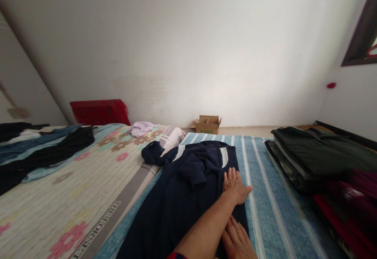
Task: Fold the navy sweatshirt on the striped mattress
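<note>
**Navy sweatshirt pressed flat under two hands**

Navy sweatshirt (pixel 188 188) lies spread on the blue striped sheet (pixel 273 212), near its left edge beside the floral mat (pixel 73 188). The left hand (pixel 235 187) rests on it, fingers extended and flat, pinching nothing; the right hand (pixel 237 240) lies flat lower down, arms crossed. It looks like smoothing before a fold; the bunched sleeve needs straightening next. Folded dark clothes (pixel 312 157) sit at the sheet's right edge, a cardboard box (pixel 207 124) by the wall.

2 hands (pixel 235 188) (pixel 237 241), 1 navy garment (pixel 182 196), 1 cardboard box (pixel 207 124), 1 red cushion (pixel 100 112)
</note>
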Demonstrator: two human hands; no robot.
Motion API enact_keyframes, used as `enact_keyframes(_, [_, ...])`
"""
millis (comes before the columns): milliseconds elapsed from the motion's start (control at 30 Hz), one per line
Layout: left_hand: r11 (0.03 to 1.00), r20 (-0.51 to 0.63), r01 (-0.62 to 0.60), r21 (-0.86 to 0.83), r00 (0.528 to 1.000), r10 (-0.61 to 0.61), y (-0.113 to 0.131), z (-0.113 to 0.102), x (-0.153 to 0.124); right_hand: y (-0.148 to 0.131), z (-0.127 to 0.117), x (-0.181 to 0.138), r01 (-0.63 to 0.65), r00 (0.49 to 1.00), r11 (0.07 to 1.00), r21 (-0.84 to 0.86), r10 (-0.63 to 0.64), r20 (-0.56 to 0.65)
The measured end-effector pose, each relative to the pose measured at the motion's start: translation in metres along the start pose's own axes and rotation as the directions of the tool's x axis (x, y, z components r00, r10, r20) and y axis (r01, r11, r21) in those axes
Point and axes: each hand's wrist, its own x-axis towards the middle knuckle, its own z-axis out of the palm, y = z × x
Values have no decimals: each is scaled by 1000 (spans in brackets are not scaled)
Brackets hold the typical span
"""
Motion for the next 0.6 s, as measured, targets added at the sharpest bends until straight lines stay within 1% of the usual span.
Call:
enact_keyframes(133, [1000,1,-16,-4,1000,16,-4,5,0,-2,10,-2,-49,999,999,-13,49,-12])
enact_keyframes(200, [999,-8,-35,-20,999,35,-6,4,-3,-3,7,-2,-44,999,999,-3,44,24])
enact_keyframes(300, [997,-25,-69,-25,997,69,-10,-2,-13,-6,-4,0,-41,996,999,18,40,77])
enact_keyframes(400, [995,-82,-96,24,992,98,-18,-11,-30,-10,-16,2,-60,995,998,37,57,82])
enact_keyframes(600, [987,-207,-75,143,973,104,-39,-27,-66,-19,-43,6,-85,984,995,60,75,159])
